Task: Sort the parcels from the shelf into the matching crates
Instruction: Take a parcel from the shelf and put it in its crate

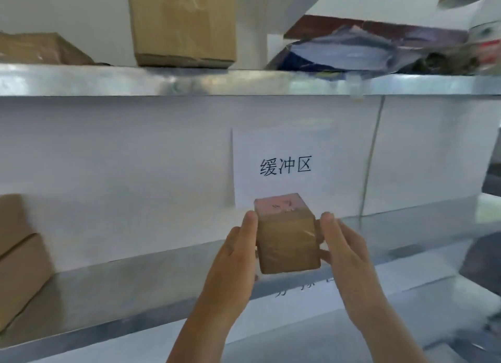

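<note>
1. Head view: you hold a small cardboard parcel [288, 243] w/ both hands, up in front of the metal shelf [135, 289], above its front edge.
2. Your left hand [233, 259] grips the parcel's left side, thumb up along the edge; fingers go behind the box, mostly hidden.
3. Your right hand [343, 251] grips the right side, thumb by the top corner, fingers wrapped round the back.
4. Parcel top has a pinkish label, text too blurred to read.
5. Behind it, a white paper sign [284, 167] on the shelf back reads 缓冲区.
6. Upper shelf [81, 80]: tall cardboard box [181, 23], flatter brown box at far left [40, 49], bluish bagged items [352, 50] at right.
7. Lower left: 2 stacked cardboard boxes [19, 254] on the shelf.
</note>
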{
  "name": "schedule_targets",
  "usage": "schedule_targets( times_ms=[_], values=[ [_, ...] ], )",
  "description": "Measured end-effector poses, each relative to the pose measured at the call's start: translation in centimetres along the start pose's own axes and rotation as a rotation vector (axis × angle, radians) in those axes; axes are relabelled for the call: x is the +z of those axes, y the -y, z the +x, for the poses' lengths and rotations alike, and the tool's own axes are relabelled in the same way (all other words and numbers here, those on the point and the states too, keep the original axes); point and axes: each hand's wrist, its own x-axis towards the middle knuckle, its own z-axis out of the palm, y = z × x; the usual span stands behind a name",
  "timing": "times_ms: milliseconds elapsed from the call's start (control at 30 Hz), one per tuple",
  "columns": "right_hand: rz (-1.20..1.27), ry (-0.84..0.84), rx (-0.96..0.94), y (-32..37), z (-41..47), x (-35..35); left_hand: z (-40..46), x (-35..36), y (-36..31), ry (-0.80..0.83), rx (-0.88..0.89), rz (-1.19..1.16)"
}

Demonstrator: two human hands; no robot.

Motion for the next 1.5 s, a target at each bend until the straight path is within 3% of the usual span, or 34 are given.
schedule_targets(
  times_ms=[200, 467, 600, 1167, 1500],
  values=[
    [-0.054, -0.064, -0.083, 0.8, -0.3, -16.5, -1.6, 15.1, -2.3, 0.081, 0.025, -0.091],
    [-0.420, -0.203, -0.174, 2.5, -3.7, -34.4, -4.6, 34.2, -4.2, 0.388, 0.418, -0.046],
    [-0.571, -0.349, -0.196, 3.0, -5.9, -41.7, -5.6, 42.2, -4.9, 0.515, 0.557, -0.062],
    [-1.112, -0.784, -0.039, 0.4, -2.8, -63.9, -0.1, 72.5, -5.0, 1.073, 0.683, -0.257],
    [-1.098, -0.889, 0.096, -3.6, -3.0, -75.9, -0.7, 86.7, -4.0, 1.276, 0.600, -0.170]
  ],
)
